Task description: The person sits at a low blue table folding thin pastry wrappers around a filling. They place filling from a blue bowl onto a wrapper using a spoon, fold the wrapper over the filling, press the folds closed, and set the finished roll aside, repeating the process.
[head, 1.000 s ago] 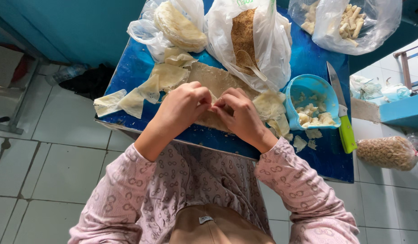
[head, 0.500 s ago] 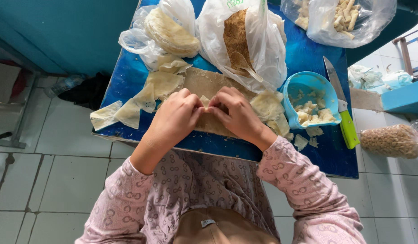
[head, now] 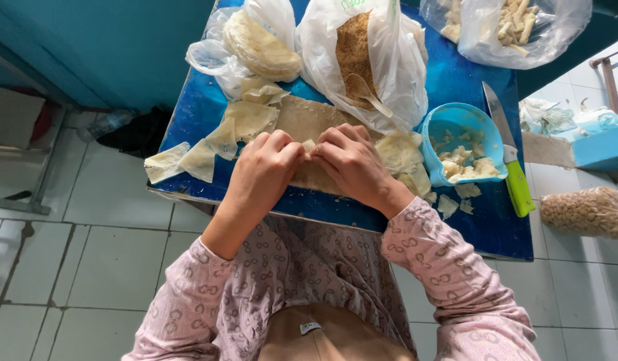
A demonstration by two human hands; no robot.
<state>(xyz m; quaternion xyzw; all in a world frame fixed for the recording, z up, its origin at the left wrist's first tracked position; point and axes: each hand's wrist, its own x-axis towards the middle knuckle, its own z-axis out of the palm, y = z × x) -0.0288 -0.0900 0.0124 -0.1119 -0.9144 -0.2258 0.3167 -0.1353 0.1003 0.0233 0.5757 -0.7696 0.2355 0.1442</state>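
**Here, a wrapper mid-fold**

Both grips pinch one pale pastry wrapper [head: 309, 145] at frame centre: left hand [head: 263, 167], right hand [head: 352, 164], over the blue surface [head: 456, 73]. Pinching unevenly could tear the thin sheet, spilling filling beside the blue bowl [head: 460, 144].

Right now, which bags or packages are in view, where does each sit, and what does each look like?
Clear bag of flat round wrappers: table's far left, crumpled.
White bag of brown crumbs: far centre, open, spoon inside.
Clear bag of pale sticks: far right corner.
Clear bag of tan nuts: on the floor, right of the table.
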